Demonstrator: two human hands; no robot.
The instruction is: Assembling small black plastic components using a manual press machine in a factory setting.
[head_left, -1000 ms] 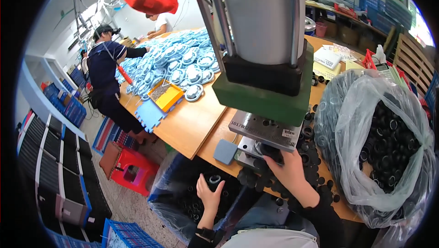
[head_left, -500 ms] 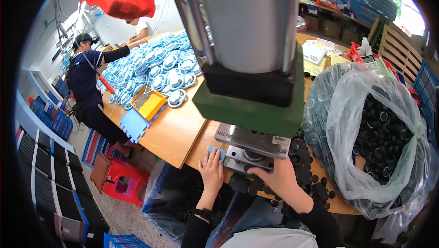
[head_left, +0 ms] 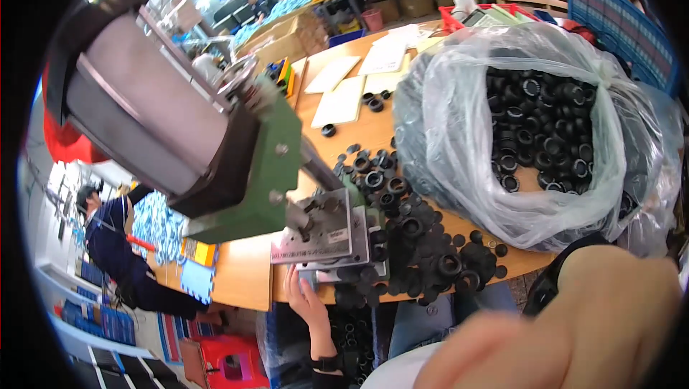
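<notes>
My left hand (head_left: 308, 306) is at the front edge of a bench press (head_left: 269, 177) with a green body and a grey cylinder. Its fingers are stretched out and touch the low metal base (head_left: 326, 274) under the press's steel plate (head_left: 312, 238). My right hand (head_left: 567, 324) looms large and smeared at the lower right, close to the camera and away from the press. Whether its fingers hold anything does not show. Beside the press lies a heap of small black round caps and rings (head_left: 410, 227).
A big clear plastic bag (head_left: 445, 152) of black round parts (head_left: 542, 130) stands right on the wooden table. Papers (head_left: 337, 102) lie behind the press. At far left, a person (head_left: 108, 235) stands by a pile of light blue parts (head_left: 159, 220); a red stool (head_left: 230, 360) is nearer.
The view has swung to the right. My right hand has left the press's metal block and come up toward the camera at the lower right. My left hand stays at the press.
</notes>
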